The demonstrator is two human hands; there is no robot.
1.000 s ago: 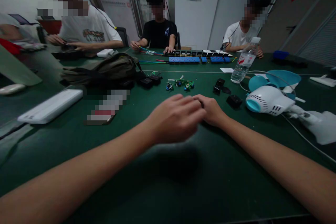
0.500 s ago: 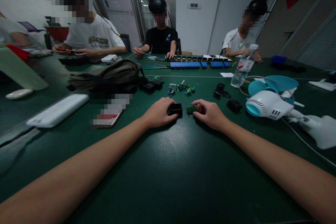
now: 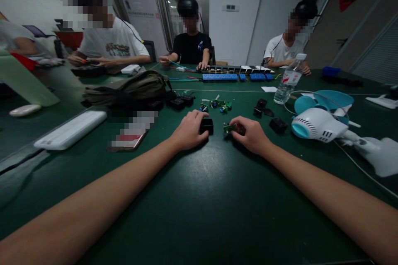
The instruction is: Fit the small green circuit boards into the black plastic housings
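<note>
My left hand (image 3: 190,131) is wrapped round a small black box (image 3: 207,126), whose dark open side shows, low over the green table (image 3: 199,198). Between the thumb and fingers of my right hand (image 3: 250,132) is a small green circuit board (image 3: 229,128). A gap separates the board from the box. Just beyond my hands lie several loose circuit boards (image 3: 220,104) with blue parts. Black casings (image 3: 180,101) lie to their left, and small black pieces (image 3: 261,109) to their right.
A black block (image 3: 277,125), a water bottle (image 3: 287,80) and a white-and-blue fan (image 3: 320,124) stand at the right. At the left are a bag (image 3: 127,91), a phone (image 3: 132,138) and a white device (image 3: 71,129). Several people sit beyond, near blue modules (image 3: 220,77).
The circuit board in my right hand has turned, showing more of its parts. My left hand and the black box have shifted slightly left, widening the gap between box and board.
</note>
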